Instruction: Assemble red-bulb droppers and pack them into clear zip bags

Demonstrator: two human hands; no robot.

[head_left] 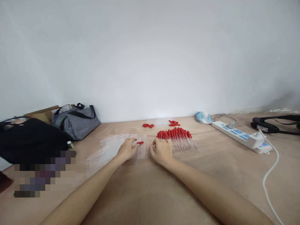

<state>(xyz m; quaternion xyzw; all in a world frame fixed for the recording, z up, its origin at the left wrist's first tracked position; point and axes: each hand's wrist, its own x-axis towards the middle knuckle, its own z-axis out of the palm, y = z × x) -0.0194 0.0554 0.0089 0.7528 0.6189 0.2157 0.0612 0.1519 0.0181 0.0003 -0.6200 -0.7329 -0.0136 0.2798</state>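
My left hand is over a clear zip bag, its thumb and fingers apart. A small red rubber piece lies on that bag just beyond the thumb. To the right, my right hand is low over the table with loosely bent fingers, thumb and forefinger apart, and I see nothing between them. It is beside a row of glass droppers with red bulbs, partly covering the row's left end. More clear zip bags fan out left of my left hand.
Loose red pieces and more red pieces flank a clear bag by the wall. At left are a striped bag, a black bag and a small bottle. A blue-white packet, power strip, white cable and black headset occupy the right.
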